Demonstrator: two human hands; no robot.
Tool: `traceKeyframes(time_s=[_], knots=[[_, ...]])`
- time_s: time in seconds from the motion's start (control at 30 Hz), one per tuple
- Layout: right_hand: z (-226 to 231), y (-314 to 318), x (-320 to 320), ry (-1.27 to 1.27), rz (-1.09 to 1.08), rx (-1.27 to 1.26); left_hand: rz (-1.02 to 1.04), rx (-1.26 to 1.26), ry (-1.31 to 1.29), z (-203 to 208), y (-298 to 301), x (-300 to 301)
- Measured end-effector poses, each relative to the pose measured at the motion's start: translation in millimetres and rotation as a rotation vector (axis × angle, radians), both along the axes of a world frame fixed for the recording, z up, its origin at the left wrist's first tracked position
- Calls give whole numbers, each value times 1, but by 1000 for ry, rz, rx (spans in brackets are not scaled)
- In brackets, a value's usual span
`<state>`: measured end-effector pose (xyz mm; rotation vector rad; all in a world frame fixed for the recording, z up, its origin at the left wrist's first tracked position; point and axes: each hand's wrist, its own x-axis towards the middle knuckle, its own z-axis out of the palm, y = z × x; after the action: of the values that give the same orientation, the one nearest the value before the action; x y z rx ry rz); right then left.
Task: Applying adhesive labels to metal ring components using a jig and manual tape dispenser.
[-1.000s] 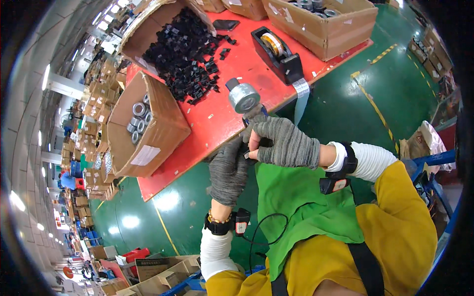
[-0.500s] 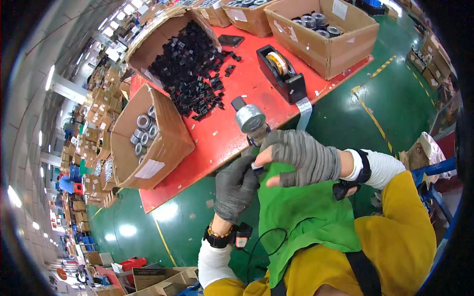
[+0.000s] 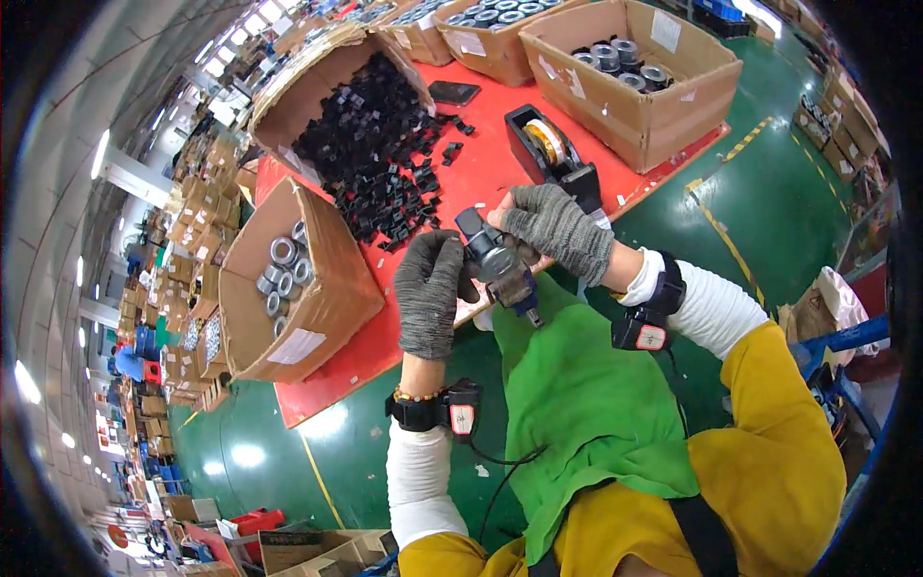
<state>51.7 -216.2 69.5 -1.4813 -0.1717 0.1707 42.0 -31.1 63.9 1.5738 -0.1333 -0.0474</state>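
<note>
At the table's front edge, a short silver metal cylinder (image 3: 498,262) sits on a dark blue-black fixture (image 3: 519,292). A square black piece (image 3: 470,222) is at its upper left. My left hand (image 3: 428,288), in a grey fingerless glove, is closed with its fingers against the left side of the cylinder. Gloved the same way, my right hand (image 3: 562,229) is pinched above the cylinder's right side, beside the black piece. Whatever lies between its fingertips is too small to make out.
A black tape dispenser (image 3: 550,149) stands behind my right hand. Black clips (image 3: 370,139) spill from a tipped carton onto the red table (image 3: 385,327). Cartons of silver rings stand at the left (image 3: 298,279) and back right (image 3: 635,82). A phone-like black slab (image 3: 454,92) lies further back.
Both hands have moved up and away from me, from in front of the fixture to either side of the cylinder. They were together around a small white thing and are now apart.
</note>
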Motion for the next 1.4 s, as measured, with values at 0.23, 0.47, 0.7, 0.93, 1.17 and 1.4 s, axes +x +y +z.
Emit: traceKeyframes(time_s=[0.23, 0.47, 0.7, 0.93, 1.17, 1.4], knots=[[-4, -7, 2, -66, -41, -36, -15, -72, 4, -7, 1, 0], [-27, -79, 22, -157, -283, -126, 270, 11, -109, -3, 13, -29], [-59, -114, 65, -348, -374, -710, -204, -103, 73, 3, -81, -104], [-59, -109, 68, -299, -420, -514, -277, -319, 358, -64, -157, -45], [10, -121, -83, -40, -146, 17, -170, -776, 560, -114, -176, 36], [-60, -141, -137, 102, -196, -14, -197, -615, 736, -68, -193, 56]])
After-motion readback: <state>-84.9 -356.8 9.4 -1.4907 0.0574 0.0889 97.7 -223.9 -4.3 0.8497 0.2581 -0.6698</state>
